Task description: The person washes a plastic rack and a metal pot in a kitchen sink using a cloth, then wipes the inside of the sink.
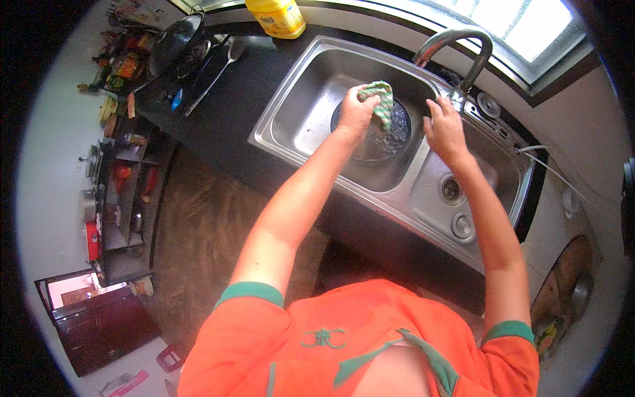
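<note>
My left hand point(356, 111) grips a green-and-white checked dishcloth point(381, 101), which hangs above the larger basin point(312, 94) of a stainless steel double sink. Beneath the cloth, in that basin, lies a round vessel with a dark rim point(407, 131); what looks like water glistens inside, and my hand and the cloth hide part of it. With its fingers apart and nothing held, my right hand point(445, 130) hovers over the divider between the basins. Close by its fingertips is the base of the curved chrome faucet point(478, 57); whether they touch is unclear.
In the smaller basin sit a drain point(452, 190) and a round metal strainer point(463, 225). A yellow jug point(278, 20) stands behind the sink on the black countertop point(253, 94). A metal spatula point(218, 74) and a lidded pan point(176, 42) are farther left. Shelves point(126, 213) line the wall.
</note>
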The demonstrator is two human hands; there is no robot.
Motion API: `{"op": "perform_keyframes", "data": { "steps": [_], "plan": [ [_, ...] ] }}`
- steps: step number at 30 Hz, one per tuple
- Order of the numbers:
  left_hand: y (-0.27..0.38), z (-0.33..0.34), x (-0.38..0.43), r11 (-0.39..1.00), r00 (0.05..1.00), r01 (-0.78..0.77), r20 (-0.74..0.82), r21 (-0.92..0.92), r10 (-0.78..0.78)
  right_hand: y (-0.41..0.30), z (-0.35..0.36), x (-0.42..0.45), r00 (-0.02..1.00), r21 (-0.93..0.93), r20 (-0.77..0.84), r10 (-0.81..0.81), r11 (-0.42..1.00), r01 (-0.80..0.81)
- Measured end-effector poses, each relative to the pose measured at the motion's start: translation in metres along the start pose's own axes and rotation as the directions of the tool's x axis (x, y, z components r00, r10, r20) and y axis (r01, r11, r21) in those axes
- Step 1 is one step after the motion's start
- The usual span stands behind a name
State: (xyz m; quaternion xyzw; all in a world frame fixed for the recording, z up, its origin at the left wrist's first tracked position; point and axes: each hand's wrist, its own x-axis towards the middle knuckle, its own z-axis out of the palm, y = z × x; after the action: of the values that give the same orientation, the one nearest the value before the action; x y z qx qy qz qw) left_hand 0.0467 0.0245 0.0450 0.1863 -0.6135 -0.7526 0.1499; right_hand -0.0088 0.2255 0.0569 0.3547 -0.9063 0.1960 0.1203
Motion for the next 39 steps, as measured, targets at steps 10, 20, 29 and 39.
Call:
{"op": "perform_keyframes", "data": {
  "steps": [10,20,29,39],
  "plan": [
    [-0.075,-0.046,0.036,0.886,0.876,0.399,0.187,0.238,-0.445,-0.038,0.106,0.001,0.790,0.556,0.317,0.524,0.572,-0.603],
    [-0.195,-0.042,0.062,0.401,0.851,0.112,0.121,0.909,-0.512,-0.063,0.177,-0.014,0.753,-0.258,0.396,0.526,0.850,-0.459],
    [-0.181,-0.028,0.086,0.256,0.839,-0.023,0.158,0.966,-0.521,-0.011,0.243,-0.017,0.318,-0.268,0.641,0.699,0.592,-0.760],
    [-0.102,-0.057,0.064,0.578,0.516,0.816,0.447,0.004,-0.731,-0.069,0.176,0.009,0.688,0.819,0.353,0.634,0.146,-0.555]
  ]
}}
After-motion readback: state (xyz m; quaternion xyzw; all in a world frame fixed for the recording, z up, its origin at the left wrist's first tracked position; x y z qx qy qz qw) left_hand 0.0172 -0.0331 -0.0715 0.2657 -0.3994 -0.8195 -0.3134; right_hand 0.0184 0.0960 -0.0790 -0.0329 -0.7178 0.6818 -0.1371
